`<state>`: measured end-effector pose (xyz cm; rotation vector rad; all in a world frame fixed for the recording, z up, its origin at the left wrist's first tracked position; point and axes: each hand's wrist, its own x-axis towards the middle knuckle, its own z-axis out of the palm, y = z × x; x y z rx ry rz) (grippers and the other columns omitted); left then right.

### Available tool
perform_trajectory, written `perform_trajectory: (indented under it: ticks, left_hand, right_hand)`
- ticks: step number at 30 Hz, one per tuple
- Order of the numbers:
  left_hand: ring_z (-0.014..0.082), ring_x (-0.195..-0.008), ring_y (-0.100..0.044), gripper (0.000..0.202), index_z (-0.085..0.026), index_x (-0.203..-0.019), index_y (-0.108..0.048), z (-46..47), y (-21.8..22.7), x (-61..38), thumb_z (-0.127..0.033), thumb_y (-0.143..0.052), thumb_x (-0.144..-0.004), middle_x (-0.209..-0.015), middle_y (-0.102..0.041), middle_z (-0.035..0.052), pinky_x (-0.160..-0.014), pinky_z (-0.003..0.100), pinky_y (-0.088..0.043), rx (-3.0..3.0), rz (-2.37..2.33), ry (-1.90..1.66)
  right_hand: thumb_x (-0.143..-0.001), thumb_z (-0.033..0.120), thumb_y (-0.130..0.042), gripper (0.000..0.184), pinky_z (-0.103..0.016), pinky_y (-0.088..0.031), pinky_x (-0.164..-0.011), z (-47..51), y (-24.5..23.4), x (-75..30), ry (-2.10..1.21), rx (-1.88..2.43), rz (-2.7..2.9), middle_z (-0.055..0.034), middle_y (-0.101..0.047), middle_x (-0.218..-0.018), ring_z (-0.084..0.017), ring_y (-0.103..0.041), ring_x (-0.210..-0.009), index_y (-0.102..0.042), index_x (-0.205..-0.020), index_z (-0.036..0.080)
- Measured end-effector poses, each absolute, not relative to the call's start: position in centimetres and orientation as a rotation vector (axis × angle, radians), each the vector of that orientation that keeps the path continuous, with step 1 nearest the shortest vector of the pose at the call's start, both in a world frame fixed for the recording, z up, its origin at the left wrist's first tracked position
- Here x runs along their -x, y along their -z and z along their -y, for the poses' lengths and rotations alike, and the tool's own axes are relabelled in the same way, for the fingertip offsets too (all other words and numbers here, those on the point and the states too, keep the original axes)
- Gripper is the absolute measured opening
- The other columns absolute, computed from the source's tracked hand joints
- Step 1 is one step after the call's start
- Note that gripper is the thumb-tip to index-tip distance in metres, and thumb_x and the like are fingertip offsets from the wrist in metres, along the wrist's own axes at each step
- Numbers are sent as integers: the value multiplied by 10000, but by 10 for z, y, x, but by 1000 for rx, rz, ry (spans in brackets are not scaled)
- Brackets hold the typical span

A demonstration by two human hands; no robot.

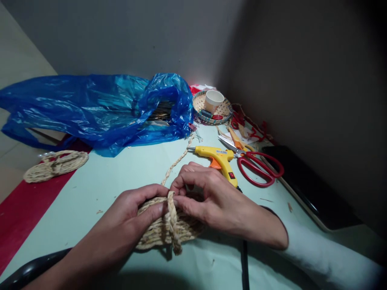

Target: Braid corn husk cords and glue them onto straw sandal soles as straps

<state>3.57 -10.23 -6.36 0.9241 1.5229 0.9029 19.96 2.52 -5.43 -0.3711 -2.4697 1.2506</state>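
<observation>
A woven straw sole [154,235], coiled from braided fibre, is held between my two hands near the front of the table. A braided straw strap [172,217] crosses over its top, its frayed end hanging at the near edge. My left hand [142,209] grips the left part of the sole, thumb on top. With thumb and fingers closed at the strap's far end, my right hand [199,193] pinches the braid against the sole's edge. A loose length of braid [178,159] runs away from there across the table. The fingers partly hide the sole's far side.
A yellow glue gun [219,157] and red-handled scissors [260,169] lie just beyond my right hand, beside a dark phone-like slab [308,185]. Behind are a blue plastic bag [90,108] and a shallow basket [198,100] holding a cup [214,100]. Another straw slipper [56,166] lies left.
</observation>
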Motion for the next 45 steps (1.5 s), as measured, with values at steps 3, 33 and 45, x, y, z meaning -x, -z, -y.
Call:
perform_trajectory:
  ticks: [3,33,45]
  left_hand:
    - [238,-954,-686,287,-280,-1120,-719,103,65,-36,-414,-617,-888,-1063,-758,17,-840,324,-524,-931,-1548,-912]
    - [226,-690,-577,176,-233,-723,-628,99,68,-34,-405,-648,-755,-692,-643,8,-615,302,-483,-984,-1876,-1097]
    - [201,-687,-687,442,-228,-945,-694,94,71,-33,-99,-830,-544,-781,-704,-25,-542,228,-511,-335,-1603,-1712]
  right_hand:
    - [-871,128,-657,49,-262,-407,-743,-24,57,-198,-1253,359,2459,-6,-612,-804,-136,-543,-789,-661,-822,132]
    - [-896,26,-483,413,-427,-384,-921,-16,63,-204,-766,-1,2595,-69,-679,-1242,-233,-509,-1039,-585,-1281,135]
    - [-988,313,-513,303,-409,-461,-1000,-23,71,-201,-1480,720,2144,-50,-683,-1220,-226,-602,-1139,-594,-1273,244]
